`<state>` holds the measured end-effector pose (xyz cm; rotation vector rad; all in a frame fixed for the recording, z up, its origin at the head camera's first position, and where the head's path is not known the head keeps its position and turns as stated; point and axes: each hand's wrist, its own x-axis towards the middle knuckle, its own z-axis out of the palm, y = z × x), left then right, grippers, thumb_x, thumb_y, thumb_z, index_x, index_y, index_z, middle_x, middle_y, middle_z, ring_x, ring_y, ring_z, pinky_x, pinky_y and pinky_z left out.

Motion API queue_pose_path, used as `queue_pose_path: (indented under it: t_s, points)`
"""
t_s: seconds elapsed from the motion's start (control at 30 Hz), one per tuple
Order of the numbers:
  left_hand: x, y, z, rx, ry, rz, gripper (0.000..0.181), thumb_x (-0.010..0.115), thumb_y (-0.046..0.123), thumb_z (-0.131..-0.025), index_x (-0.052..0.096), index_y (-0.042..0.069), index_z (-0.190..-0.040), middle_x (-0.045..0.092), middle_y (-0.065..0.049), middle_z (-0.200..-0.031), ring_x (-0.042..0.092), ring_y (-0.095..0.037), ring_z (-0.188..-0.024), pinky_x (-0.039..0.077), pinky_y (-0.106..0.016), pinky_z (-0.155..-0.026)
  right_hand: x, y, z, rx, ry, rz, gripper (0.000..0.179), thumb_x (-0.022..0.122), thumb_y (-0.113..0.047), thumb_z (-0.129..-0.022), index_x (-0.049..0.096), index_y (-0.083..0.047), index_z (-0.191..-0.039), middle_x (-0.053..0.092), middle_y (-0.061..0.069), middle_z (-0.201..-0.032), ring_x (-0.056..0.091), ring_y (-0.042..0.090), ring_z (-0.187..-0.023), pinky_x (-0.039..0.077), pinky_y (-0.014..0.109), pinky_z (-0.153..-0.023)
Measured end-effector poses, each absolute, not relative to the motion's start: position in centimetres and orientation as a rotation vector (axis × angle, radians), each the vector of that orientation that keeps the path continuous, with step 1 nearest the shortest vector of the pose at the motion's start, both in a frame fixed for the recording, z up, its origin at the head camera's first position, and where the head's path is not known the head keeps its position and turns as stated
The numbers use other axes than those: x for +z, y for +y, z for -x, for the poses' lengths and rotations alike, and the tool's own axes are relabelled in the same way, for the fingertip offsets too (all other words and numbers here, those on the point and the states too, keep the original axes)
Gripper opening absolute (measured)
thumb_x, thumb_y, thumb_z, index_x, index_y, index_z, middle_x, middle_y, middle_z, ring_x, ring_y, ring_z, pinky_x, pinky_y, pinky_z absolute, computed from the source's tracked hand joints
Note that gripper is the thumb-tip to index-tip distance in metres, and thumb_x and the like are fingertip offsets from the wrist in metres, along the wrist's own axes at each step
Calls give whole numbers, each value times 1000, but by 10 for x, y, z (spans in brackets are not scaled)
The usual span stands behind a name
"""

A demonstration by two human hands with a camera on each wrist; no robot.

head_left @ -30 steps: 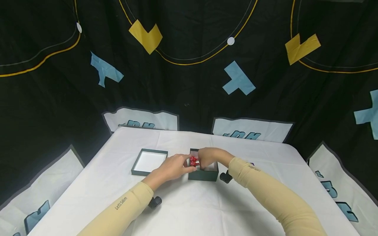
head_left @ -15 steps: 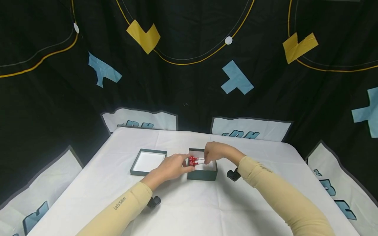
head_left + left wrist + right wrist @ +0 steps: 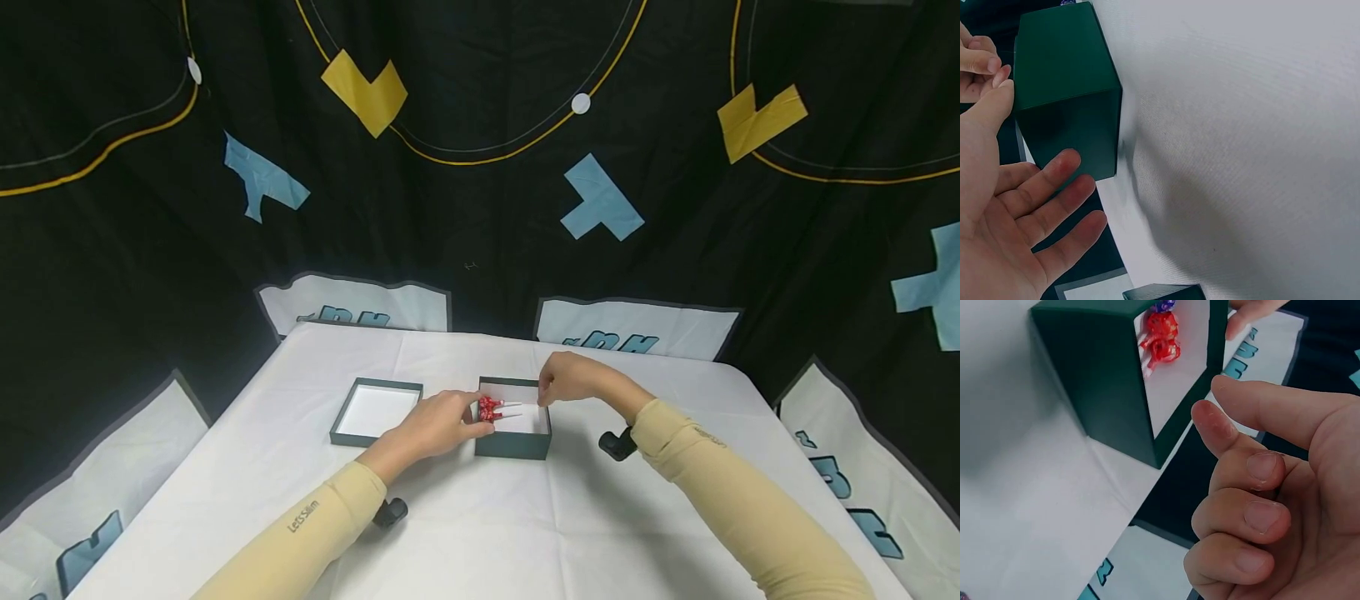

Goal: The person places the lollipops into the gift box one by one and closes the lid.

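A dark green box (image 3: pixel 512 447) with a white inside stands uncovered on the table. At its left end lie two red-wrapped lollipops (image 3: pixel 489 408), their white sticks pointing right. The right wrist view also shows a purple-blue wrapped piece (image 3: pixel 1163 305) beside them. My left hand (image 3: pixel 438 427) is at the box's left end, thumb by the near wall, fingers extended and spread along the end wall. My right hand (image 3: pixel 566 379) hovers over the right rim, fingers loosely curled; thumb and index finger (image 3: pixel 1213 428) are slightly apart with nothing between them.
The box's lid (image 3: pixel 347 439) lies upturned to the left, behind my left forearm. A white cloth covers the table (image 3: pixel 480 525). A black curtain (image 3: pixel 480 208) hangs behind it. Dark wrist devices (image 3: pixel 617 445) sit under both wrists.
My right hand has risen out of the box and moved right, letting go of the lollipops, whose sticks are now exposed. The left hand has stayed at the box's left end.
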<state>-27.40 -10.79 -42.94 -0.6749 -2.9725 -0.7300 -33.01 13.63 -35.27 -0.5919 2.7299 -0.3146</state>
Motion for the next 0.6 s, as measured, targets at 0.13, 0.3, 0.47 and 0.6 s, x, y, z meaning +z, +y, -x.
queue_pose_path:
  t_s: [0.13, 0.3, 0.47, 0.6]
  points:
    - [-430, -107, 274, -719, -2968, 675, 70, 72, 50, -90, 56, 8, -144, 60, 9, -75, 53, -9, -69, 43, -29, -60, -352, 147, 329, -350, 2734, 580, 12, 77, -24, -89, 75, -15, -81, 69, -1, -83, 57, 18, -80, 49, 33, -71]
    - [-430, -107, 275, -725, -2966, 673, 70, 72, 50, -90, 55, 9, -144, 60, 9, -75, 53, -9, -69, 42, -29, -60, -351, 161, 328, -390, 2733, 525, 15, 77, -26, -89, 73, -15, -80, 67, 0, -80, 56, 19, -80, 47, 33, -70]
    - [-431, -107, 275, -724, -2963, 683, 70, 72, 49, -90, 55, 9, -145, 60, 8, -74, 53, -10, -67, 41, -29, -58, -352, 175, 326, -431, 2738, 515, 16, 77, -26, -88, 73, -14, -80, 67, 2, -80, 56, 18, -79, 46, 33, -70]
    - [-431, -107, 275, -723, -2962, 687, 69, 72, 48, -90, 55, 9, -145, 60, 9, -74, 53, -10, -67, 41, -29, -58, -351, 187, 323, -456, 2746, 526, 15, 77, -26, -88, 72, -13, -81, 65, 2, -78, 55, 18, -78, 45, 32, -68]
